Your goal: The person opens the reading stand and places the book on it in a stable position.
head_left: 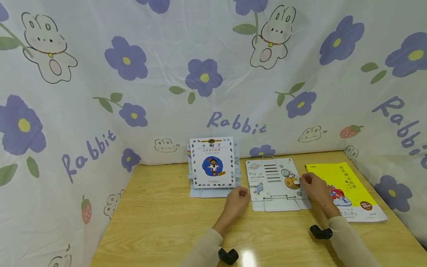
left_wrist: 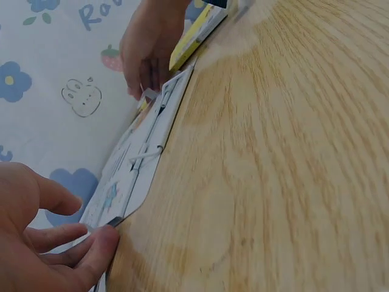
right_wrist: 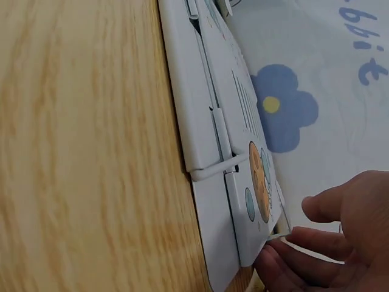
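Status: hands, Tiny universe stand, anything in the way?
Right hand seemingly pinches tab at right of stand; left hand at its left edge, grip unclear. No book on stand. Yellow book close right, may crowd right hand.

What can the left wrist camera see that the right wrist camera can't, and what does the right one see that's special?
Only the left wrist view shows the left hand, the line-drawn rabbit and the strawberry on the curtain.

Only the right wrist view clearly shows the craters on the orange moon, and the blue-green circle beside it.

Both show the "Tiny universe" book stand, the right hand, the wooden table and the flowery curtain.
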Action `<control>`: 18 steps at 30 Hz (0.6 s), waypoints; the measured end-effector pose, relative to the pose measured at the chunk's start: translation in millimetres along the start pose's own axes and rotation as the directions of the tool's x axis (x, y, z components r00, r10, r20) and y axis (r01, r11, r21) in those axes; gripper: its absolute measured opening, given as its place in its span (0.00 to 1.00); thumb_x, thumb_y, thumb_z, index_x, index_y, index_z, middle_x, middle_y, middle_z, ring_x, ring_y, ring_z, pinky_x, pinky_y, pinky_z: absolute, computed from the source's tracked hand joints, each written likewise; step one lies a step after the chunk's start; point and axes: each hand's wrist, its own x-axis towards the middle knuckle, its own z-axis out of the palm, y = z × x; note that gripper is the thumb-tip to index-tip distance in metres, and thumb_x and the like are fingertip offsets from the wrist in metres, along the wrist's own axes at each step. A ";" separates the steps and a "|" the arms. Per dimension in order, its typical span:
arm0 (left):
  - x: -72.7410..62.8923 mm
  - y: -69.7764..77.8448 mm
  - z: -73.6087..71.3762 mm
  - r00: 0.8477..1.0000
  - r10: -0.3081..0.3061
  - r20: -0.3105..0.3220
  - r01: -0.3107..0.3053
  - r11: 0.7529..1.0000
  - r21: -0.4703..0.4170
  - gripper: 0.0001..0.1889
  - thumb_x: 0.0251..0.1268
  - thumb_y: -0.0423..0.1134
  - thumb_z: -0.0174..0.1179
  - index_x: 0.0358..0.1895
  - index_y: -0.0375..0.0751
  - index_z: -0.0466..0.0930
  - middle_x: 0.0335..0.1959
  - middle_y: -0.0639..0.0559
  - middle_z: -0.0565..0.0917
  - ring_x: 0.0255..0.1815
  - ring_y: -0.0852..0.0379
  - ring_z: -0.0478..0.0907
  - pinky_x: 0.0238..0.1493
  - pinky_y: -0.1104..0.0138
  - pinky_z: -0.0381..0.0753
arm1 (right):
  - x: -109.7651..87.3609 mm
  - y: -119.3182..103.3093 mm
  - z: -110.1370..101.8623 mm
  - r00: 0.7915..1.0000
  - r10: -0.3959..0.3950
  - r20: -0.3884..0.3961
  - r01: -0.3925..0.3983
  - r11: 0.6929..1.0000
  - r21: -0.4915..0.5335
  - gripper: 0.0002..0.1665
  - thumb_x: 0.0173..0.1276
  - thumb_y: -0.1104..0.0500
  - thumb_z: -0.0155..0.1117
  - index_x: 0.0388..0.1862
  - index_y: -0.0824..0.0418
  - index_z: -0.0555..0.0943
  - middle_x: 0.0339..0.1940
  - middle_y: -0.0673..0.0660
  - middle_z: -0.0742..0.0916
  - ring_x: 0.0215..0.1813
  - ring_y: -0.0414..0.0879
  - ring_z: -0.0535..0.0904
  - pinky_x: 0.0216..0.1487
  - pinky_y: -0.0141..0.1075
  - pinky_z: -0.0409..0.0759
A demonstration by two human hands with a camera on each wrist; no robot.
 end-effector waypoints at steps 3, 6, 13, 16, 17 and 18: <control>2.2 2.6 3.6 1.000 0.013 -0.001 -0.013 1.000 0.014 0.16 0.72 0.36 0.64 0.57 0.30 0.85 0.47 0.44 0.89 0.49 0.51 0.87 0.52 0.61 0.87 | 1.2 0.9 2.6 1.000 -0.002 0.007 0.002 1.000 0.021 0.27 0.85 0.52 0.54 0.65 0.75 0.76 0.58 0.75 0.85 0.56 0.66 0.83 0.58 0.58 0.82; 2.9 4.9 6.9 1.000 0.009 -0.006 -0.009 1.000 0.017 0.17 0.72 0.35 0.64 0.58 0.29 0.84 0.47 0.45 0.89 0.49 0.53 0.87 0.52 0.61 0.87 | 1.8 1.2 4.2 1.000 0.005 -0.001 -0.005 0.999 0.043 0.27 0.85 0.52 0.53 0.65 0.76 0.76 0.57 0.76 0.85 0.54 0.66 0.83 0.56 0.57 0.82; 6.4 3.6 14.5 0.999 -0.003 -0.048 0.005 0.999 0.034 0.18 0.72 0.32 0.61 0.60 0.26 0.82 0.48 0.41 0.90 0.49 0.51 0.87 0.51 0.61 0.87 | 0.8 1.0 9.4 0.997 0.081 0.007 -0.081 0.994 0.071 0.28 0.83 0.55 0.55 0.67 0.78 0.74 0.57 0.75 0.83 0.54 0.64 0.82 0.56 0.53 0.83; 7.6 3.3 16.7 0.998 0.000 -0.062 0.003 0.999 0.042 0.19 0.72 0.30 0.61 0.61 0.23 0.82 0.48 0.39 0.90 0.49 0.50 0.87 0.52 0.62 0.88 | -0.3 0.5 10.3 0.996 0.093 0.007 -0.093 0.992 0.081 0.29 0.82 0.55 0.56 0.68 0.78 0.74 0.58 0.75 0.83 0.55 0.64 0.81 0.57 0.54 0.83; 7.7 3.7 17.1 0.998 -0.002 -0.067 0.005 0.999 0.043 0.19 0.72 0.30 0.61 0.61 0.23 0.82 0.47 0.39 0.90 0.49 0.51 0.87 0.51 0.62 0.87 | -0.6 0.5 10.3 0.995 0.097 0.010 -0.097 0.992 0.082 0.29 0.82 0.55 0.56 0.68 0.78 0.74 0.58 0.75 0.83 0.55 0.64 0.81 0.57 0.54 0.83; 7.8 4.0 17.4 0.998 -0.004 -0.070 0.007 0.999 0.044 0.17 0.71 0.29 0.61 0.59 0.23 0.83 0.46 0.40 0.89 0.48 0.52 0.86 0.50 0.63 0.87 | -1.0 0.5 10.4 0.995 0.099 0.014 -0.099 0.992 0.082 0.29 0.82 0.55 0.56 0.69 0.78 0.74 0.59 0.75 0.83 0.56 0.64 0.81 0.58 0.54 0.83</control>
